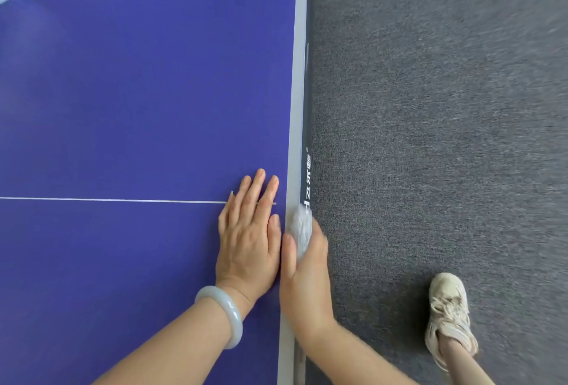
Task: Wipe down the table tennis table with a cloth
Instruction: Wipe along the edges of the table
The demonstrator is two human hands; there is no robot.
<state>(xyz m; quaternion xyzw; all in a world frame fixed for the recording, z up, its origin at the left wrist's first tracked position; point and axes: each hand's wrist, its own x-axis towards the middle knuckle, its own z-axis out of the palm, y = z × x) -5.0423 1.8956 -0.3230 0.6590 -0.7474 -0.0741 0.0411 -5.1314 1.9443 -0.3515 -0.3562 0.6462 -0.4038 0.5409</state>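
Head view: looks down along the right edge of the table tennis table [138,92].
Surface: blue matte top; 1 pale border stripe [296,92] runs along the edge; 1 thin white line [107,200] crosses the top and passes under the left hand.
Side rail [307,175]: dark, with white lettering, not legible.
Room: grey carpet [445,108] lies beside the table.
Left hand [249,240]: palm down, flat on the blue top, fingers straight and close together, just beside the border stripe.
Right hand [307,280]: at the table edge, just beside the left hand; the thumb lies along the border stripe and the hand grips the cloth.
Cloth [301,231]: pale grey, bunched, blurred; held against the border stripe and the side rail, at the end of the thin white line.
Count, task items: 2 hands, 1 cloth, 1 table.
Count, other items: 1 pale bangle [227,311] on the left wrist; 1 light shoe [448,314] on the carpet, well apart from the table.
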